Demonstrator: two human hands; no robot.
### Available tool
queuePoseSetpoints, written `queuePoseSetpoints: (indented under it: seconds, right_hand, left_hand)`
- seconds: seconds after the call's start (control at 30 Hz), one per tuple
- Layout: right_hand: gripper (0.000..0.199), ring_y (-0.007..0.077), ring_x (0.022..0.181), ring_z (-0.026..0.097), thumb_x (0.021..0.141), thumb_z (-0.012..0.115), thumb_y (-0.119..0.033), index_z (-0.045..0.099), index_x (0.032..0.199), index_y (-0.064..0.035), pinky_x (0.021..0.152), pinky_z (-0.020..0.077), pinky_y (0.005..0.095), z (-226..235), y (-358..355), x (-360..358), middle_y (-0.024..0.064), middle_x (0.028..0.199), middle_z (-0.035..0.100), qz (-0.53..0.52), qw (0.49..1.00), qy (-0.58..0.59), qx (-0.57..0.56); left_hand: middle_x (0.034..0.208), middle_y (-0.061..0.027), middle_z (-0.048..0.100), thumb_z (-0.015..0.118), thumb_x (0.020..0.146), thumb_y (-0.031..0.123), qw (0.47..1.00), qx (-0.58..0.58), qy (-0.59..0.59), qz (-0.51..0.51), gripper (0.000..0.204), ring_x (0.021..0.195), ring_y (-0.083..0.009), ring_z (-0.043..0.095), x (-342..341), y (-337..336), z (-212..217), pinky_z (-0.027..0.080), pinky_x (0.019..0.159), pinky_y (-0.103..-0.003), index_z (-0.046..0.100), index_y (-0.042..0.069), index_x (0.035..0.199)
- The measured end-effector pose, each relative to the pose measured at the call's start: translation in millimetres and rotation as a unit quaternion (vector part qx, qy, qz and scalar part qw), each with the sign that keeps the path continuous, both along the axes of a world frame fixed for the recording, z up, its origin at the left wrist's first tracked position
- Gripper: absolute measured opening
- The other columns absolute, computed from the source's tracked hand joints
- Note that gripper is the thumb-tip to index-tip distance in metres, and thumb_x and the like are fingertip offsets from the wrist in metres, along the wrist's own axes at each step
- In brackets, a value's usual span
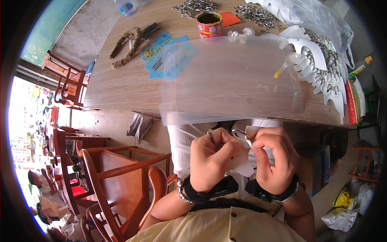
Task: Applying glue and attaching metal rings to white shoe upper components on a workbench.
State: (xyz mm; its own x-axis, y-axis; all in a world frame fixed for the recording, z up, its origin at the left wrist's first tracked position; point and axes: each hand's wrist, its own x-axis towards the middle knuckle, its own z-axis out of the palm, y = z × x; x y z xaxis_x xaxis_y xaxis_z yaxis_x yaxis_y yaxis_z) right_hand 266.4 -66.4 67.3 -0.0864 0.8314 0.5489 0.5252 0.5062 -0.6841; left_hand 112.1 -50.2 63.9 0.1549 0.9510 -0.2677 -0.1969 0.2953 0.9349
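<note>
Hands: While both forearms rise from six o'clock, the hands meet just past the table edge, above the person's lap.
Left hand (211, 157): At five o'clock, thumb and forefinger pinch at the card's upper edge, beside the clasp; exactly which part they grip is hidden.
Right hand (276, 155): At four o'clock, thumb and forefinger pinch the card's other side, close to the clasp; the remaining fingers curl inward.
White card (243, 163): Stretched between the hands at four o'clock, hanging below the fingertips.
Silver metal clasp (238, 131): At the card's top, between the two pinches; whether it is fully attached cannot be told.
Scalloped white cards (316, 54): Piled at two o'clock, apparently lined with clasps, so probably finished pieces.
Loose clasps: Two heaps, at twelve (195, 7) and one o'clock (260, 17); the work looks partway, with many seemingly left.
Wooden table (133, 90): Translucent plastic sheet (234, 80) at one o'clock, red tin (210, 30) at twelve, fuzzy brown loop (136, 42) at eleven.
</note>
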Motion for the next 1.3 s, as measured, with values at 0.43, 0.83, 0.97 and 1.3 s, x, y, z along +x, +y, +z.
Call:
queuePoseSetpoints:
  seconds: [0.43,0.83,0.97,1.3]
  right_hand:
    - [0.038,0.0237,0.069,0.061,0.07,0.068,0.01,0.063,0.106,-0.0017,0.059,0.0503,0.0323,-2,0,0,0.0098,0.086,0.062,-0.028,0.993,-0.081,0.085]
    - [0.031,0.0235,0.069,0.061,0.069,0.07,0.009,0.064,0.099,0.0001,0.057,0.0505,0.032,0,1,-1,0.0101,0.083,0.06,-0.022,0.99,-0.091,0.101]
    - [0.024,0.0245,0.069,0.06,0.072,0.069,0.008,0.061,0.093,0.0005,0.058,0.0493,0.0333,1,1,-5,0.0107,0.085,0.06,-0.044,0.994,-0.072,0.07]
    - [0.015,0.0227,0.072,0.062,0.076,0.066,0.006,0.058,0.086,-0.0012,0.062,0.0511,0.0321,5,8,4,0.0142,0.105,0.064,0.03,0.999,-0.029,0.029]
  left_hand:
    - [0.06,-0.0069,0.06,0.066,0.078,0.007,0.977,0.153,0.143,0.05,0.014,0.057,-0.0076,0.054,8,-6,-2,0.045,0.056,-0.024,0.061,-0.004,0.071]
    - [0.058,-0.007,0.059,0.067,0.078,0.004,0.951,0.235,0.193,0.047,0.012,0.051,-0.009,0.054,7,-5,-2,0.043,0.049,-0.023,0.059,-0.001,0.07]
    - [0.066,-0.0055,0.064,0.064,0.076,0.0,0.947,0.212,0.241,0.018,0.008,0.062,-0.007,0.055,6,-7,5,0.045,0.058,-0.022,0.06,-0.006,0.073]
    - [0.057,-0.0076,0.057,0.068,0.076,0.005,0.944,0.242,0.225,-0.023,0.014,0.048,-0.0157,0.055,-1,1,6,0.043,0.048,-0.026,0.057,0.001,0.069]
